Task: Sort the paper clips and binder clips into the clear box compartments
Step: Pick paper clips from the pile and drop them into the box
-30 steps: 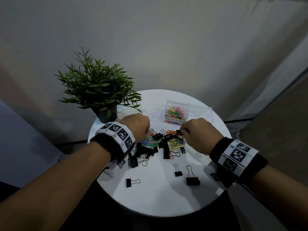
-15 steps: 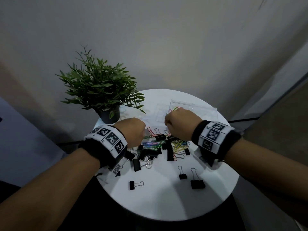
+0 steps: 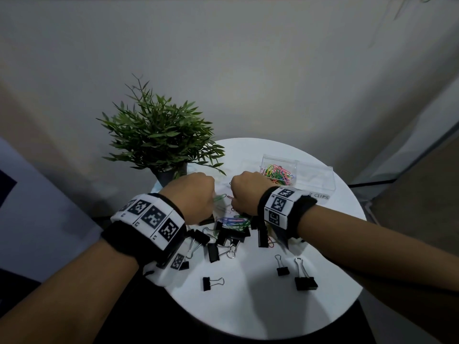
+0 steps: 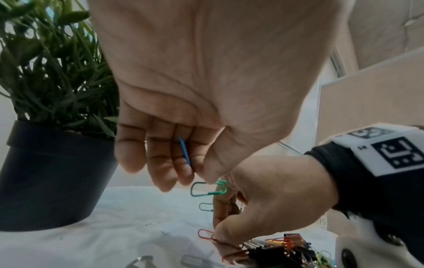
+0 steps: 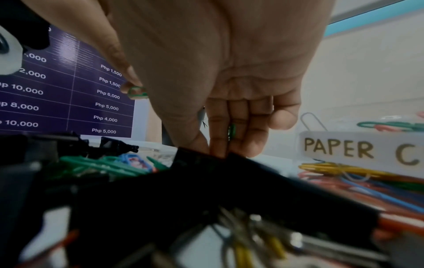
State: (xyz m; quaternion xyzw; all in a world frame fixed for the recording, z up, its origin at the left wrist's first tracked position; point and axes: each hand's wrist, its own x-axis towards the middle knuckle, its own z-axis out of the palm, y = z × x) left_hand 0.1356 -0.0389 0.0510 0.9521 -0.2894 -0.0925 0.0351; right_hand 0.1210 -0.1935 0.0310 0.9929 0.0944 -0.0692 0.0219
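Note:
In the left wrist view my left hand [image 4: 183, 174] pinches a green paper clip [image 4: 210, 188] at its thumb tip, and a blue paper clip [image 4: 184, 154] lies against its curled fingers. My right hand [image 3: 242, 196] hangs just right of it over the far edge of the mixed pile [image 3: 233, 232], pinching an orange paper clip [image 4: 206, 234] on the table. A green clip [image 5: 231, 132] sits between its curled fingers. The clear box [image 3: 320, 175] stands at the back right, with coloured paper clips [image 3: 278, 172] in its left compartment. The right compartment looks bare.
A potted plant [image 3: 161, 142] stands at the back left, close to my left hand. Loose black binder clips [image 3: 306, 281] lie toward the round white table's [image 3: 248, 314] front. A black binder clip [image 5: 206, 190] fills the foreground under my right wrist.
My right hand went from the pile to over the box's left compartment, then came back left to the pile's far edge. My left hand stayed by the pile.

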